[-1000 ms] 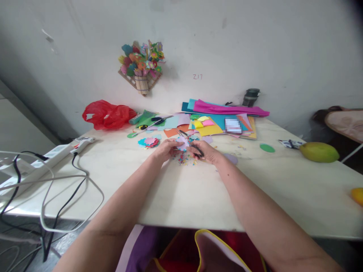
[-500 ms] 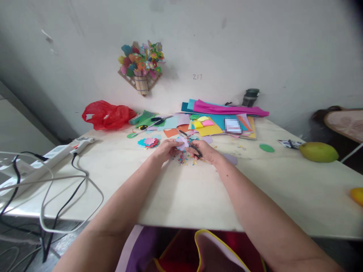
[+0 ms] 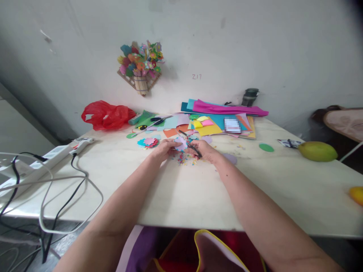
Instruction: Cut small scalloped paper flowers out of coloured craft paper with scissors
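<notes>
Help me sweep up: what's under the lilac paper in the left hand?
Around the lilac paper, coloured scraps show on the tabletop; whatever lies directly beneath the paper is covered, so I cannot tell.

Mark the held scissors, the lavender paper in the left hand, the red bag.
Held scissors (image 3: pixel 196 151), head view: on the black handle.
Lavender paper (image 3: pixel 184 144), head view: on its upward face.
Red bag (image 3: pixel 109 115), head view: crumpled middle.

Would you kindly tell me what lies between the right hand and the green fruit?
The head view shows, from the right hand to the green fruit: a lilac paper piece, small scraps, a green oval and a packet.
</notes>
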Demonstrator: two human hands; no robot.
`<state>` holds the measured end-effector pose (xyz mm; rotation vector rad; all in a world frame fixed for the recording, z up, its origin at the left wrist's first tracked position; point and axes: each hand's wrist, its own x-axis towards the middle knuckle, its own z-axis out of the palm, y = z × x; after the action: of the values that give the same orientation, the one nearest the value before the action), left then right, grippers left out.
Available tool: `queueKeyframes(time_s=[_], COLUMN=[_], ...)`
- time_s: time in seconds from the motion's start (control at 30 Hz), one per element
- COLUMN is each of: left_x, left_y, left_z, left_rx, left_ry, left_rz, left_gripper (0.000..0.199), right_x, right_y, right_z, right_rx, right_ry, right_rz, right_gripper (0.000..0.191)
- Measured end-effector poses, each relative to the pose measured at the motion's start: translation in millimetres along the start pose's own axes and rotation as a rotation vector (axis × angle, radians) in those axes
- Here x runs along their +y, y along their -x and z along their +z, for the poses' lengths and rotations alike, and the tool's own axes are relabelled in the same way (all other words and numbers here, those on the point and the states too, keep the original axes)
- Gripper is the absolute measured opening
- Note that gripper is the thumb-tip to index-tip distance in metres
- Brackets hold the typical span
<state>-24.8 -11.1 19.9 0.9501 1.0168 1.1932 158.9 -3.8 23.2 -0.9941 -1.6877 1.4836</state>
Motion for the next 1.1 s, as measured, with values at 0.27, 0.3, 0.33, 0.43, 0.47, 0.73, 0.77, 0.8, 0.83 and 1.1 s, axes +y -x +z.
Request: queueKeyframes(time_s=[0.27, 0.3, 0.33, 0.43, 0.47, 0.73, 0.77, 0.8, 0.83, 1.1], left_x=[1.7, 2.1, 2.4, 2.3, 1.9, -2.0, -2.1, -2.1, -2.0, -2.5], left_y=[2.6, 3.0, 3.5, 3.6, 3.2, 4.0, 5.0, 6.1, 7.1, 4.9], left_z=[-1.9, -1.7, -1.5, -1.5, -1.7, 2.7, 4.2, 5.6, 6.9, 4.7], left_rx=[-0.019, -0.027, -0.035, -0.068, -0.085, -0.200, -0.216, -0.229, -0.239, -0.192], left_ry=[-0.106, -0.122, -0.138, -0.194, -0.219, -0.396, -0.411, -0.421, -0.427, -0.392], left_rz=[0.017, 0.018, 0.017, 0.013, 0.012, 0.018, 0.006, -0.006, -0.016, 0.009], left_gripper=[0.022, 0.022, 0.021, 0.020, 0.019, 0.013, 0.013, 0.013, 0.013, 0.021], right_x=[-3.6, -4.0, -4.4, -5.2, -5.1, 0.3, 1.2, 2.0, 2.7, 1.9], right_y=[2.0, 2.0, 2.1, 1.9, 1.6, -4.7, -5.6, -6.5, -7.2, -6.2], right_z=[-4.1, -4.5, -4.8, -5.9, -6.3, -3.0, -1.9, -0.8, 0.0, -2.8], right_rx=[0.066, 0.081, 0.096, 0.141, 0.150, 0.115, 0.110, 0.109, 0.112, 0.151], right_ry=[-0.013, -0.035, -0.055, -0.103, -0.119, -0.164, -0.159, -0.149, -0.139, -0.158], right_rz=[0.003, -0.006, -0.018, -0.083, -0.107, -0.225, -0.234, -0.245, -0.255, -0.209], right_gripper=[0.030, 0.032, 0.034, 0.040, 0.042, 0.043, 0.042, 0.040, 0.038, 0.037])
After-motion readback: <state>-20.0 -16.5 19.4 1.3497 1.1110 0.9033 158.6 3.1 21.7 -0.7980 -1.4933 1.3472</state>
